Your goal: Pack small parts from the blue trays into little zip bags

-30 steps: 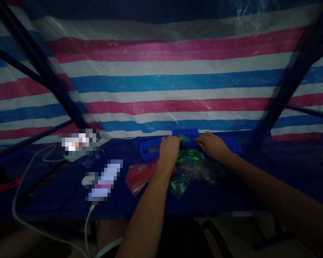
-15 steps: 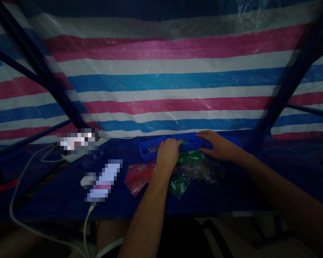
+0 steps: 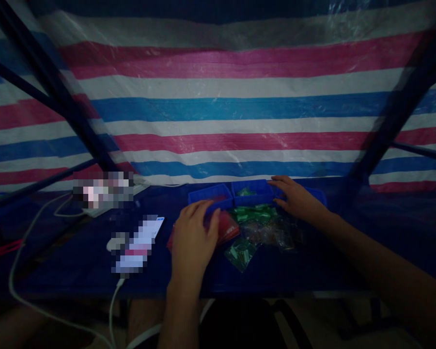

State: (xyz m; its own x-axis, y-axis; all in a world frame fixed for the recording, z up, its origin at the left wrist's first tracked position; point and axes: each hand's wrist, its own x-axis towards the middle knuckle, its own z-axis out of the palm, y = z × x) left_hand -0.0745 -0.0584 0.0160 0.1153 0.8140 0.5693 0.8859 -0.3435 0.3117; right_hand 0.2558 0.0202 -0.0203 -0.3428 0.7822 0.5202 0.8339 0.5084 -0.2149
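Observation:
My left hand (image 3: 192, 237) is over the red plastic bags (image 3: 228, 228), thumb and fingers apart; whether it touches them is hard to see in the dim light. Some red shows at the front of the left blue bin (image 3: 203, 195), just beyond the fingers. My right hand (image 3: 296, 198) has its fingers spread at the right side of the middle blue bin (image 3: 256, 198), which holds a small green bag (image 3: 246, 192). It partly covers another blue bin (image 3: 317, 195). Green bags (image 3: 256, 213), clear bags with brownish contents (image 3: 269, 232) and a small greenish bag of thin pieces (image 3: 241, 253) lie in front.
On the blue table (image 3: 276, 278), a phone (image 3: 140, 245) with a white cable (image 3: 113, 303) lies at left beside a pale round object (image 3: 116, 243). A power strip (image 3: 103, 207) is farther back. Dark posts (image 3: 388, 131) and a striped tarp (image 3: 232, 109) stand behind.
My left hand has moved from the bins back and left over the red bags, its fingers spreading. The green bag in the middle bin is uncovered. My right hand has barely moved.

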